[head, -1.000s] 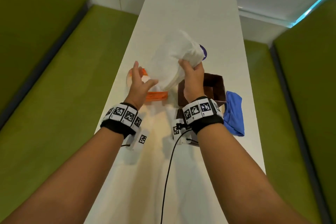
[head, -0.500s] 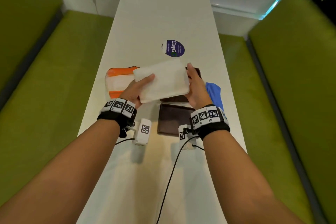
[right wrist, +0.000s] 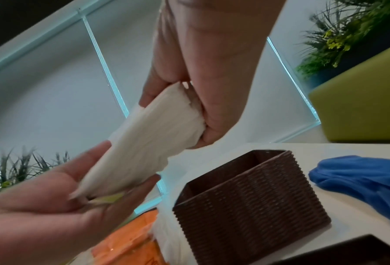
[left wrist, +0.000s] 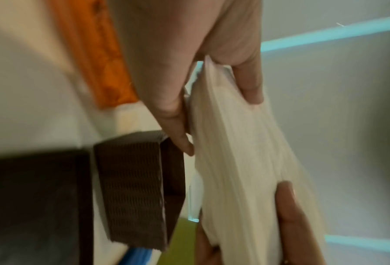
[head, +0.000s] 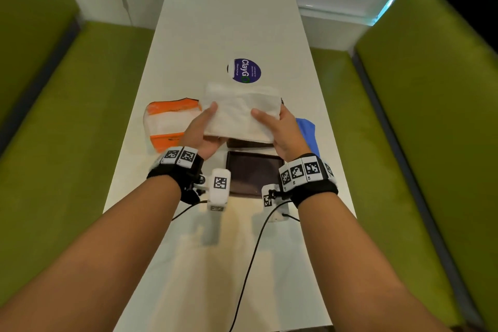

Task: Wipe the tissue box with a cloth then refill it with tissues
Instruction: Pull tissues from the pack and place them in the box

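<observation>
A stack of white tissues (head: 239,112) lies flat between both hands, just above the brown woven tissue box (right wrist: 246,197). My left hand (head: 207,127) grips the stack's left end, thumb on top and fingers beneath. At the other end my right hand (head: 272,129) grips it the same way. In the head view the stack hides most of the box (head: 248,143); the right wrist view shows it with an open top and nothing visible in the part I can see. The blue cloth (head: 307,129) lies on the table to the right of the box.
The box's dark lid (head: 254,172) lies flat on the white table (head: 229,21), nearer me than the box. An orange and white tissue pack (head: 169,124) lies to the left. A purple round sticker (head: 244,70) sits farther back. Green benches flank the table.
A second ago the right hand held the tissues raised and drooping. They have come down and now lie flat in both hands over the box.
</observation>
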Motion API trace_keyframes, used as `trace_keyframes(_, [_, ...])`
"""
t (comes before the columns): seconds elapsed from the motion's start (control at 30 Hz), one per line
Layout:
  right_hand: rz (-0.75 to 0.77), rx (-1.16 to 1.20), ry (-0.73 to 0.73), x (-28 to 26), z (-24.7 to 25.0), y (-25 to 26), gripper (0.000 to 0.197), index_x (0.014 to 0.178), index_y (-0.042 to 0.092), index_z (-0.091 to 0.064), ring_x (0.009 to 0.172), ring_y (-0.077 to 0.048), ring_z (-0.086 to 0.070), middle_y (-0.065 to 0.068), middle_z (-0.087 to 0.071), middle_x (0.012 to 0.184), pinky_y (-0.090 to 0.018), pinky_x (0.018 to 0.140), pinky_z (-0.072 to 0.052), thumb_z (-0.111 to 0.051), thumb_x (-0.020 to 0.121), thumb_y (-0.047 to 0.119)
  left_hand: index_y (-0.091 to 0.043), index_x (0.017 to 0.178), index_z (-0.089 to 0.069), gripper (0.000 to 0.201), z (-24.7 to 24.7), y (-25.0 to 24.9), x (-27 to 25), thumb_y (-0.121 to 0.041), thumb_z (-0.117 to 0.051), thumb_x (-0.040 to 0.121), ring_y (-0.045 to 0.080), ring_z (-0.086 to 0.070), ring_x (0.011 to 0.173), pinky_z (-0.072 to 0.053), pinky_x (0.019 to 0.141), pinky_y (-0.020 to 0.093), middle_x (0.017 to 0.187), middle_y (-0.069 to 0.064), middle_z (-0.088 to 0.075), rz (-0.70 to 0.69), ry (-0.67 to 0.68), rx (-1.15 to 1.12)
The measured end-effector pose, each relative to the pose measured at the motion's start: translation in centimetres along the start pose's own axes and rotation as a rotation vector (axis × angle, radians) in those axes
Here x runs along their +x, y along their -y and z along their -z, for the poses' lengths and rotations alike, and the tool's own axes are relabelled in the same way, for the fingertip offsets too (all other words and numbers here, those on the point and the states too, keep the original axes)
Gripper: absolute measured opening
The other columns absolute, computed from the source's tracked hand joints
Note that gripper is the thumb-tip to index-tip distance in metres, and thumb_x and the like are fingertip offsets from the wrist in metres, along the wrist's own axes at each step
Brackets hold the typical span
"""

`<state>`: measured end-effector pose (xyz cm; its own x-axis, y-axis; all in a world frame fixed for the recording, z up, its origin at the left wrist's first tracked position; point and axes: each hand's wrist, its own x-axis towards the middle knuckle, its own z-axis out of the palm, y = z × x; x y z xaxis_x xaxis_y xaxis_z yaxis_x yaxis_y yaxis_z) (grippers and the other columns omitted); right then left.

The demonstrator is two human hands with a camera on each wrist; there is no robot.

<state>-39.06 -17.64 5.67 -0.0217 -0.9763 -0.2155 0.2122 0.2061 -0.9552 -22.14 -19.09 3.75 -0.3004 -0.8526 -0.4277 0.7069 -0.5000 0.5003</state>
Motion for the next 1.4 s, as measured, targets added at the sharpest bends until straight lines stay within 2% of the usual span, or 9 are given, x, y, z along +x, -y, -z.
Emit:
trace_keyframes(0.17, [0.1, 0.037, 0.056, -1.7, -1.2, -0.3, 0.045, 0.12, 0.016, -0.055, 0.117, -0.028, -0.058, -0.015, -0.06, 0.127, -0.046, 0.1, -0.049, -0.066, 0.081, -0.003, -0.011, 0.131, -0.051, 0.071, -1.6, 1.8, -0.4, -0.053, -0.058, 0.074, 0.036, -0.056, 0.121, -0.047, 0.097, 0.054, 0.131, 0.017, -0.058, -0.098, 0.113, -0.249])
trace_keyframes(0.3, [0.09, -0.101, 0.041, -3.0, -1.2, -1.1, 0.06, 0.121, 0.024, -0.048, 0.116, -0.018, -0.057, -0.001, -0.059, 0.122, -0.036, 0.097, -0.052, -0.075, 0.073, -0.001, -0.012, 0.098, -0.076, 0.066, -2.0, 1.7, 0.2, -0.066, -0.047, 0.074, 0.032, -0.068, 0.1, -0.053, 0.085, 0.049, 0.107, 0.014, -0.071, -0.19, 0.148, -0.352])
trace_keyframes(0.47, [0.112, -0.202, -0.014, -3.2, -0.9, -1.7, 0.056, 0.122, 0.019, -0.049, 0.114, -0.016, -0.058, 0.001, -0.06, 0.12, -0.034, 0.098, -0.051, -0.074, 0.076, 0.0, -0.014, 0.094, -0.077, 0.058, -2.2, 2.5, 0.4, -0.059, -0.048, 0.07, 0.025, -0.07, 0.097, -0.056, 0.082, 0.045, 0.101, 0.008, -0.074, -0.191, 0.212, -0.268])
trace_keyframes(0.6, [-0.073, -0.052, -0.024, -1.9, 1.2, -1.0, 0.063, 0.135, 0.01, -0.045, 0.118, -0.024, -0.058, -0.01, -0.059, 0.13, -0.039, 0.097, -0.051, -0.071, 0.077, 0.011, -0.009, 0.127, -0.058, 0.083, -0.5, 1.5, 1.3, -0.04, -0.085, 0.055, 0.026, -0.067, 0.106, -0.058, 0.083, 0.041, 0.119, 0.012, -0.067, -0.061, 0.043, -0.02])
trace_keyframes(0.73, [-0.242, -0.092, -0.077, 0.2, 2.6, 0.1, 0.051, 0.133, 0.015, -0.046, 0.097, -0.017, -0.062, -0.002, -0.062, 0.116, -0.037, 0.083, -0.053, -0.063, 0.086, 0.01, -0.004, 0.135, -0.046, 0.049, -1.6, 1.1, 3.1, -0.019, -0.061, 0.09, 0.019, -0.066, 0.092, -0.057, 0.067, 0.033, 0.109, 0.007, -0.066, -0.043, -0.119, 0.336])
trace_keyframes(0.87, [-0.272, -0.325, -0.268, 2.8, 3.3, 1.0, 0.057, 0.131, 0.006, -0.044, 0.109, -0.026, -0.06, -0.01, -0.059, 0.126, -0.045, 0.096, -0.051, -0.069, 0.081, 0.018, -0.002, 0.129, -0.05, 0.036, -3.8, 1.3, 5.4, -0.014, -0.053, 0.095, 0.029, -0.06, 0.11, -0.05, 0.094, 0.039, 0.125, 0.015, -0.06, -0.169, -0.246, 0.819])
trace_keyframes(0.93, [-0.253, -0.446, -0.311, 3.8, 3.3, 1.8, 0.054, 0.129, 0.001, -0.045, 0.113, -0.028, -0.058, -0.012, -0.058, 0.126, -0.045, 0.1, -0.049, -0.067, 0.083, 0.02, 0.002, 0.122, -0.056, 0.031, -4.5, 1.6, 6.4, -0.011, -0.052, 0.094, 0.031, -0.058, 0.114, -0.045, 0.089, 0.029, 0.124, 0.018, -0.061, -0.231, -0.265, 1.025])
trace_keyframes(1.13, [-0.332, -0.703, -0.274, 6.5, 3.8, 2.4, 0.044, 0.125, -0.01, -0.047, 0.099, -0.026, -0.055, -0.016, -0.055, 0.11, -0.034, 0.081, -0.044, -0.052, 0.086, 0.011, 0.001, 0.131, -0.044, 0.049, -4.7, 1.9, 8.5, -0.02, -0.059, 0.09, 0.032, -0.052, 0.123, -0.042, 0.097, 0.033, 0.133, 0.016, -0.054, -0.168, -0.415, 1.317])
trace_keyframes(1.4, [-0.34, -1.059, -0.217, 7.1, 2.6, 0.8, 0.042, 0.135, -0.003, -0.037, 0.125, -0.037, -0.048, -0.022, -0.049, 0.137, -0.037, 0.101, -0.04, -0.042, 0.095, 0.01, 0.008, 0.139, -0.029, 0.051, -5.1, 2.6, 9.2, -0.017, -0.047, 0.098, 0.032, -0.049, 0.127, -0.042, 0.099, 0.034, 0.139, 0.021, -0.047, -0.046, -0.427, 1.626])
